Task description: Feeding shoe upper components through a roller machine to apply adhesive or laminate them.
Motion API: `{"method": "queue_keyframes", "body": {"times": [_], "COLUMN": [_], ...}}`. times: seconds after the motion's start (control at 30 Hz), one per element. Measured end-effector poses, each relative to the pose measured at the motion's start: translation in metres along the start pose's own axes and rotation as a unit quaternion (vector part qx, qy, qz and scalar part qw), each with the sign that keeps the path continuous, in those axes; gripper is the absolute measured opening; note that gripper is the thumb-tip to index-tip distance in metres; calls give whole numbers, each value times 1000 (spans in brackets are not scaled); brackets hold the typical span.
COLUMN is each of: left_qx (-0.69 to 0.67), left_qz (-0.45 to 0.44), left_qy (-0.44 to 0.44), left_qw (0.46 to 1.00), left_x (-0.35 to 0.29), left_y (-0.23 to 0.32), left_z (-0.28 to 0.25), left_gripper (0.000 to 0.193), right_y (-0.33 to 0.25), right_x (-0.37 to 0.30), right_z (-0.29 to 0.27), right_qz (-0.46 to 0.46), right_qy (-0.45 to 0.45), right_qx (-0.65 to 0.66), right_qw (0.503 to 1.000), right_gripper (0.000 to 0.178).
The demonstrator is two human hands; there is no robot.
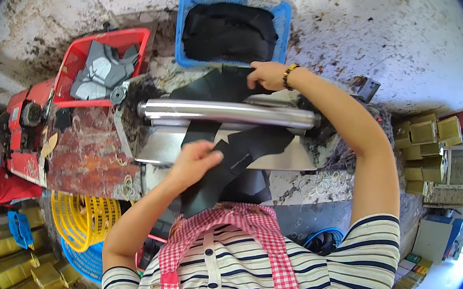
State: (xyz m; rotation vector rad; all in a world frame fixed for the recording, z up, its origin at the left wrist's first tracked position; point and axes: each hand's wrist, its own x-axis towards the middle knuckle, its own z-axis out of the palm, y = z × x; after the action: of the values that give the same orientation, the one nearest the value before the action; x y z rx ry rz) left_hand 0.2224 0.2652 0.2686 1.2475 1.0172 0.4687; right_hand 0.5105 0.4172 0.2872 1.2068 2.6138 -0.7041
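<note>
Across the machine in front of me lies a pair of shiny metal rollers [229, 113]. My left hand [197, 162], on the near side, is closed on a black flat cut piece [210, 179], which looks like leather or cloth. Beside it another black piece [260, 142] rests across the metal feed plate [287, 162], close to the rollers. My right hand [269, 76] reaches over to the far side, fingers curled on the edge of a black sheet [215, 86] behind the rollers. Its fingertips are partly hidden. More black pieces [246, 187] lie at my lap.
Behind the machine stands a blue basket [180, 28] of black pieces. A red basket [66, 75] with grey cut pieces sits left, above a worn red table [88, 156]. Yellow baskets [83, 221] are lower left. A person in red [5, 174] works far left. Cardboard boxes [423, 133] stand right.
</note>
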Motion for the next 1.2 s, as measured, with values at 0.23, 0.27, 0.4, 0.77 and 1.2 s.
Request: {"method": "queue_keyframes", "body": {"times": [0.23,0.27,0.4,0.77,1.2], "left_qx": [447,480,507,437,179], "left_qz": [140,129,82,282,203], "left_qy": [72,87,38,-30,-144], "left_qw": [881,863,857,854,952], "left_x": [-94,-95,-87,-96,-77], "left_y": [-109,-129,-131,-35,-52], "left_z": [-38,-30,-22,-35,-34], "left_gripper": [53,55,38,27,35], "right_y": [-2,-5,6,0,-69], "right_x": [-23,-23,-22,-25,52], "right_z": [15,8,-3,-32,-230], "right_qz": [67,53,26,71,58], "right_qy": [-70,-83,-36,67,0], "right_qx": [17,9,17,17,4], "right_qw": [995,995,999,995,998], "right_gripper": [31,27,22,28,20]}}
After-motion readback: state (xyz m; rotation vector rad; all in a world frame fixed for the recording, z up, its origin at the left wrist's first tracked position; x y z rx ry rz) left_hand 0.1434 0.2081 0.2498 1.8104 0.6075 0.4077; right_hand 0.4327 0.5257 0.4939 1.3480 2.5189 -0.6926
